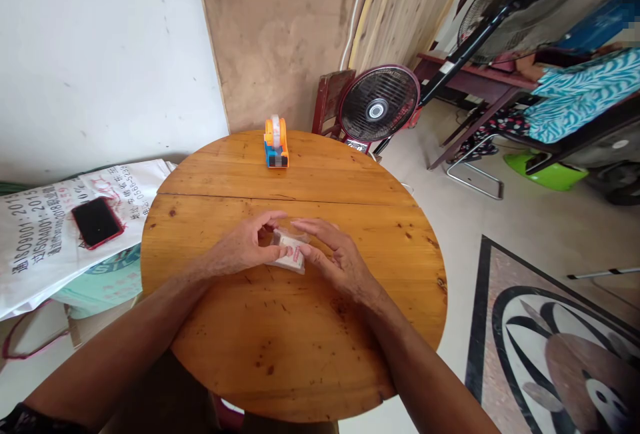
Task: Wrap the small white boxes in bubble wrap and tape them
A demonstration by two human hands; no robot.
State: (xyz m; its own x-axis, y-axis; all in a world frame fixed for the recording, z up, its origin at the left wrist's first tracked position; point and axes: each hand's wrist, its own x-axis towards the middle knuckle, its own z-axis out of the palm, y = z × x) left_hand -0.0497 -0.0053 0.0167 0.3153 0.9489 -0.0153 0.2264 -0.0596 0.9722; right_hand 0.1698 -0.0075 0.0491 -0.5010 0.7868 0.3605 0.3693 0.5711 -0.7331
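A small white box (291, 259) with red print, wrapped in clear plastic, is between my two hands above the middle of the round wooden table (270, 327). My left hand (245, 244) holds its left side, thumb laid on the top face and fingers curled behind. From the right, my right hand (340, 257) grips it too, with the thumb pressed on its near right part and the fingers arched over the far side. The loose plastic stands out past the box's edges. Fingertips behind the box are partly hidden.
An orange and blue tape dispenser (277, 144) stands at the table's far edge. Left of the table, a phone (97, 222) lies on white printed sacks (45, 201). Behind to the right are a fan (379, 104), a wooden chair (333, 101) and a seated person in a patterned top (585, 97).
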